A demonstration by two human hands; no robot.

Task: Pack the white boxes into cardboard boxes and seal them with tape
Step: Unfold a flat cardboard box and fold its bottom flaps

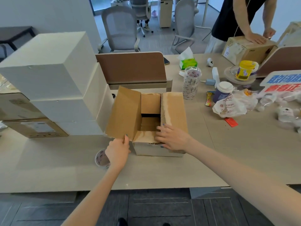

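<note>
The desk [162,173] has bare room in front of the work and to its right. The white boxes [48,70] stand stacked at the left, just beside the open cardboard box [151,150], whose left flap [125,113] rises toward them. The left hand [118,150] pinches that flap's near corner. The right hand [172,138], fingers spread flat, presses the near flap [145,137]. Folding each flap fully outward should clear the mouth, but the left flap may brush the stack. A tape roll [101,159] lies under the left wrist.
</note>
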